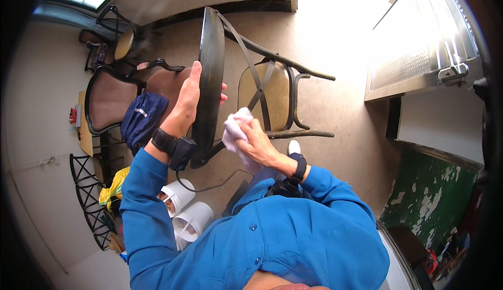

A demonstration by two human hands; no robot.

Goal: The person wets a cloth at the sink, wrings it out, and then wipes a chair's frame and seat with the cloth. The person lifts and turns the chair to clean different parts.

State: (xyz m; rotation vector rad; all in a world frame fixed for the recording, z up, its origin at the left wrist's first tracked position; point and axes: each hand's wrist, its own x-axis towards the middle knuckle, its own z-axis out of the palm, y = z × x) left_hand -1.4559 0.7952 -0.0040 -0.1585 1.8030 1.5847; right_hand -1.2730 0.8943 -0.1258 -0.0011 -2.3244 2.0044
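Note:
A dark wooden chair (212, 82) with a broad curved top rail, crossed back straps and a tan seat (275, 93) is before me, its legs pointing right. My left hand (190, 95) grips the top rail, with the thumb on the near side and fingertips showing past the far side. In my right hand (257, 142) is a crumpled pale pink cloth (235, 130), bunched beside the chair's lower post. Whether the cloth touches the wood I cannot tell. Both wrists wear black straps, and a small black device (183, 153) is on the left one.
Left of the rail, a pink-upholstered armchair (114, 97) bears a navy bag (144, 111). Two white buckets (182, 195) stand by my left elbow, near a yellow bag (115, 186). A cable (220, 188) hangs from the wrist device. A metal door (416, 62) is at right.

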